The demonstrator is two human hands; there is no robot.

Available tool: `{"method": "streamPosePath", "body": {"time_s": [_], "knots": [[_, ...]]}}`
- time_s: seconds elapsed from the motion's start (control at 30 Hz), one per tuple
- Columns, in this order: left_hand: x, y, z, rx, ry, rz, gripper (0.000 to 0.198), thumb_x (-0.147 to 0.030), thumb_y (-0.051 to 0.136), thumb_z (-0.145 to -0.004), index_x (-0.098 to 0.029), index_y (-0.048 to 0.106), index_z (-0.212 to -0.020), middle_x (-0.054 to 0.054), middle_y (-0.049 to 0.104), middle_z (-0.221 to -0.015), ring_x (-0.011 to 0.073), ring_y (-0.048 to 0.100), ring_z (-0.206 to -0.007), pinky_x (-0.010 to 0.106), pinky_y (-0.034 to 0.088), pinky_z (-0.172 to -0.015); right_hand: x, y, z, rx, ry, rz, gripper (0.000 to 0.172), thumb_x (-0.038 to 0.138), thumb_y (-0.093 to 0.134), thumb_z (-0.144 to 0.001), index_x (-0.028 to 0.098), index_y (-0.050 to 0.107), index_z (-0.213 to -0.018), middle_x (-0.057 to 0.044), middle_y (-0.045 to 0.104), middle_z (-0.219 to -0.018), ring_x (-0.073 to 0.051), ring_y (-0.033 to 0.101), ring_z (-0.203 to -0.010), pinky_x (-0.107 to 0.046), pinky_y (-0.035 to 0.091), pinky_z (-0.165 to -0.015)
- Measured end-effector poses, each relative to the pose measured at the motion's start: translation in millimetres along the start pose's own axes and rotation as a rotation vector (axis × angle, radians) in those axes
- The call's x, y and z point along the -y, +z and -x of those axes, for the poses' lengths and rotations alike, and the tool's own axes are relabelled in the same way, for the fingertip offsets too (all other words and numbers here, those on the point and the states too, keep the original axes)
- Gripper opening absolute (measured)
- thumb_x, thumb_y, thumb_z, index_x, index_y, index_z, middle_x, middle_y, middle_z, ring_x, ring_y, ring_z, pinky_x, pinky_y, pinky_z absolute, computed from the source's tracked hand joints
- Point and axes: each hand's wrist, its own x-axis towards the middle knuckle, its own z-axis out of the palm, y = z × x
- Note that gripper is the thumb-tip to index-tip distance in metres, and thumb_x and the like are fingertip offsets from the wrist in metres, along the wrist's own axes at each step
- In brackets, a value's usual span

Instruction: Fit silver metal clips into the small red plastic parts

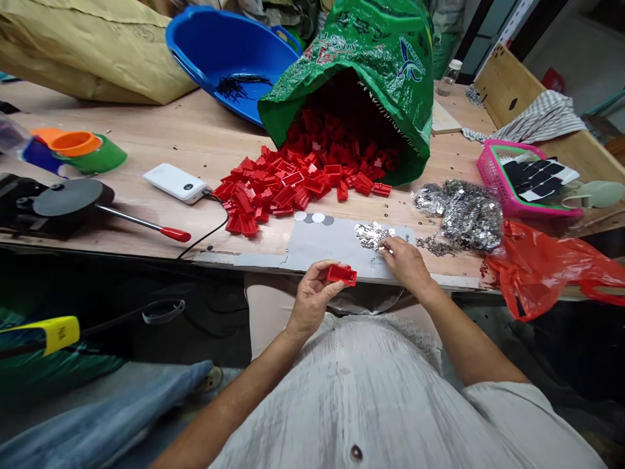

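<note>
The place looks like a small workshop for hand assembly piecework. A bare plywood worktable fills the middle of the frame. At upper centre a green woven sack lies tipped over, spilling a heap of identical red plastic parts across the boards. Right of centre sit clear bags of small metal pieces, with a pink basket of black parts behind. A hand press with a red-tipped lever stands at the left edge, and a blue basin sits at the top.

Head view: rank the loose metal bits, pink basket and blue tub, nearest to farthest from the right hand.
1. Loose metal bits: at the right hand's fingertips.
2. Pink basket: right, further back.
3. Blue tub: far back left.
</note>
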Motion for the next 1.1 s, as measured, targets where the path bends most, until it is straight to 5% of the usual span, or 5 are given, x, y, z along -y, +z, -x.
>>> {"method": "streamPosePath", "body": {"time_s": [0.4,0.53,0.73,1.1], "knots": [[-4.4,0.4,0.0,-0.013,-0.057,0.041,0.040,-0.023,0.081,-0.070,-0.021,0.064,-0.106,0.004,0.072,-0.098,0.0191,0.070,-0.091,0.037,0.058,-0.084,1.6,1.2,-15.5,0.040,0.084,0.077,0.005,0.017,0.052,-0.089,0.020,0.056,-0.088,-0.007,0.066,-0.091,-0.022,0.060,-0.085,-0.032,0.039,-0.073],[-8.2,2.4,-1.9,-0.009,-0.079,0.071,0.042,-0.024,0.080,-0.071,-0.023,0.066,-0.111,0.005,0.071,-0.105,0.0195,0.069,-0.096,0.035,0.058,-0.085,5.1,-7.7,-6.2,0.021,0.105,-0.262,0.006,0.024,0.057,-0.087,0.022,0.053,-0.092,-0.003,0.064,-0.088,-0.019,0.058,-0.081,-0.030,0.040,-0.073],[-6.5,2.9,-4.5,0.034,-0.050,0.003,0.047,-0.027,0.076,-0.077,-0.026,0.065,-0.122,0.006,0.071,-0.111,0.0192,0.066,-0.104,0.031,0.054,-0.092,34.7,-8.7,16.3,0.343,0.114,-0.980,0.027,0.039,0.069,-0.080,0.022,0.050,-0.090,0.003,0.053,-0.079,-0.011,0.050,-0.069,-0.024,0.038,-0.062],[-13.6,8.8,2.7,0.171,0.010,-0.293,0.042,-0.030,0.072,-0.081,-0.025,0.068,-0.123,0.006,0.068,-0.121,0.0220,0.063,-0.112,0.031,0.050,-0.098,42.0,-1.9,25.7,0.459,0.202,-1.061,0.039,0.047,0.075,-0.074,0.021,0.049,-0.087,0.005,0.057,-0.069,-0.008,0.043,-0.057,-0.021,0.028,-0.051]]}}
